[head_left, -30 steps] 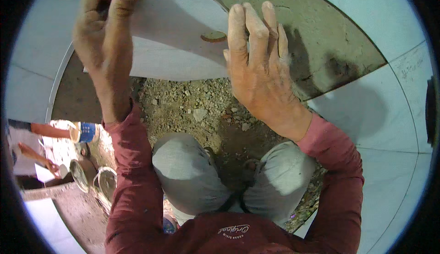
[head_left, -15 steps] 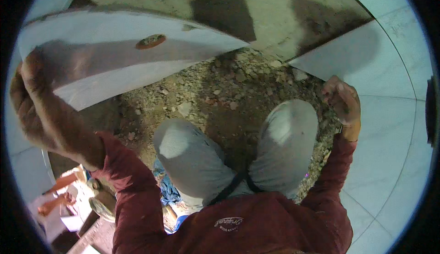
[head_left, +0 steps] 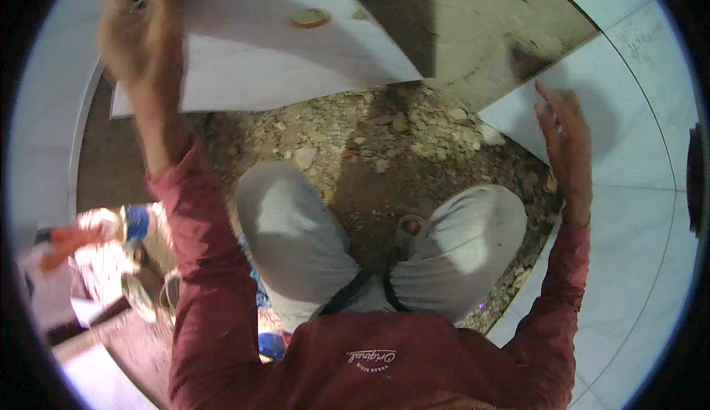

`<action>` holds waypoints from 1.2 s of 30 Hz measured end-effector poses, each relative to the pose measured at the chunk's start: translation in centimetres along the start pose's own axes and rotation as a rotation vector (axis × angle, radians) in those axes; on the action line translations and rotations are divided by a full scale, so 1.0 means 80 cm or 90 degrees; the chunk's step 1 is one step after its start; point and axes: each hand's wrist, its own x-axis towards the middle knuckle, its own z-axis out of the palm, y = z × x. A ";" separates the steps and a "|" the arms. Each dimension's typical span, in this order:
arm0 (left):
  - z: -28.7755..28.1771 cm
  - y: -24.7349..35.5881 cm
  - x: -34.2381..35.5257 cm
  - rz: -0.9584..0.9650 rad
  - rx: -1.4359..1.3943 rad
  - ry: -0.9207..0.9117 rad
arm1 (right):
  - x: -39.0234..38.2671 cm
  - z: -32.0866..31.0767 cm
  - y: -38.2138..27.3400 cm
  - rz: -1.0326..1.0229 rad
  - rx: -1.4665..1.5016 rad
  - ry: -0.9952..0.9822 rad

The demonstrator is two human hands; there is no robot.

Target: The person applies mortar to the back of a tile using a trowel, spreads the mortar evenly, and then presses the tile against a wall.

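My left hand (head_left: 144,47), somewhat blurred, grips the edge of a white tile panel (head_left: 244,73) with an oval cutout near its upper part. The panel slants across the upper left, over bare grey ground. My right hand (head_left: 562,129) is off the panel, at the right, with fingers apart and nothing held, over or against a white tile (head_left: 518,106) that borders the bare patch; whether it touches is unclear. Between the panel and my knees lies gravelly rubble (head_left: 370,140).
Grey cement (head_left: 473,25) shows at the top, ringed by white tiles (head_left: 636,254). My bent knees (head_left: 473,240) are below. At lower left are a blue-banded bucket (head_left: 134,221), metal containers (head_left: 137,295) and another person's blurred hand (head_left: 66,243).
My left hand and the panel swung left and down, then moved back up. My right hand left the panel's side and went right, its curled fingers now straighter and raised.
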 end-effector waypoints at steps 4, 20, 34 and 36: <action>0.028 0.015 -0.003 0.026 -0.053 -0.043 | 0.113 -0.019 -0.168 -0.388 0.104 0.225; 0.014 0.020 -0.051 0.001 -0.030 0.306 | 0.218 0.005 -0.315 -0.513 0.003 0.295; 0.282 -0.195 -0.421 -1.201 -0.917 0.243 | 0.208 -0.001 -0.353 -0.409 -0.086 0.121; 0.282 -0.217 -0.436 -1.114 -1.005 0.333 | 0.212 -0.002 -0.354 -0.468 -0.171 0.127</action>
